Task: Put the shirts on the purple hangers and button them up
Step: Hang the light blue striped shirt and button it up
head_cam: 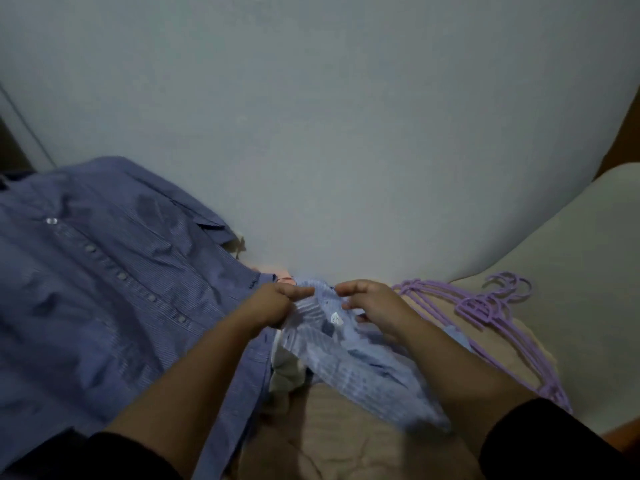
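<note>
Step in hand: both hands work the top edge of a light blue striped shirt [346, 355], probably finding the collar before a hanger goes in.
Left hand [270, 306]: closed in a pinch on the shirt's upper edge, thumb and forefinger pointing right along the fabric, other fingers curled under.
Right hand [372, 306]: half open, fingers bent over the same edge near a small white label [335, 318]; it touches the cloth, but whether it grips firmly is hard to tell through the blur.
Light shirt, position: bunched between the forearms on the bed [346, 445], its length running from the hands back toward the person and to the right.
Purple hangers [485, 313]: a loose stack lying on the bed just to the right of the right hand, hooks pointing away toward the wall [346, 116], long bars running back toward the person.
Key relation: the hangers lie on the right side, close beside the right hand and well apart from the left, so the right hand is the one placed to reach for one while the left holds the collar.
Dark blue shirt [104, 289]: spread flat to the left, buttons shut along the front, its hem touching the left wrist; a hanger inside it cannot be seen.
Progress: this looks like one shirt finished and the second not yet hung.
</note>
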